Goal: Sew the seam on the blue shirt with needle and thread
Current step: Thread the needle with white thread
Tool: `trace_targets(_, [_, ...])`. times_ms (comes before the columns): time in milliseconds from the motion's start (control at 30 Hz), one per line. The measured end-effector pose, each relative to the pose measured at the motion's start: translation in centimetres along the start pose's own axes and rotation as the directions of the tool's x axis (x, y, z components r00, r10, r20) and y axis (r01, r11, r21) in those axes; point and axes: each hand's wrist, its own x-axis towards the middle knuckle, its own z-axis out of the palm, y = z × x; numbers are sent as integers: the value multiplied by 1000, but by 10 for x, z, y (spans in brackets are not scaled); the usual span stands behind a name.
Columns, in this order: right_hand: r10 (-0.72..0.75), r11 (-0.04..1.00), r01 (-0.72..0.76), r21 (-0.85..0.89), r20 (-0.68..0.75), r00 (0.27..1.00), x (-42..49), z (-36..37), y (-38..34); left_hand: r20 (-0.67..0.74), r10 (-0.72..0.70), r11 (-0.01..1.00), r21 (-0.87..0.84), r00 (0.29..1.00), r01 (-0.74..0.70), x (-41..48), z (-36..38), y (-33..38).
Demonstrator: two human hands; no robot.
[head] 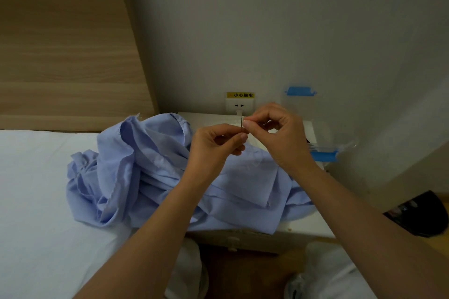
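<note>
The blue shirt (150, 172) lies crumpled across the edge of the bed and the white bedside cabinet (303, 226). Above it, my left hand (216, 145) pinches a thin needle (241, 124) upright between thumb and forefinger. My right hand (274, 128) meets it from the right, its thumb and forefinger pinched together at the needle's top end. The thread itself is too fine to make out.
A white bed sheet (36, 189) fills the left. On the wall behind are a socket (239, 105) with a plug and a clear holder with a blue clip (300, 91). A clear case with a blue part (325, 153) lies on the cabinet's right side. A dark object (420, 213) sits on the floor.
</note>
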Motion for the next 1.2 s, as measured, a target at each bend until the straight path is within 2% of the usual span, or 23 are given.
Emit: trace_targets(1200, [-20,1000,21,-18,8,1000,1,-1,2,-3,14,1000,5,1000,-14,0,1,2])
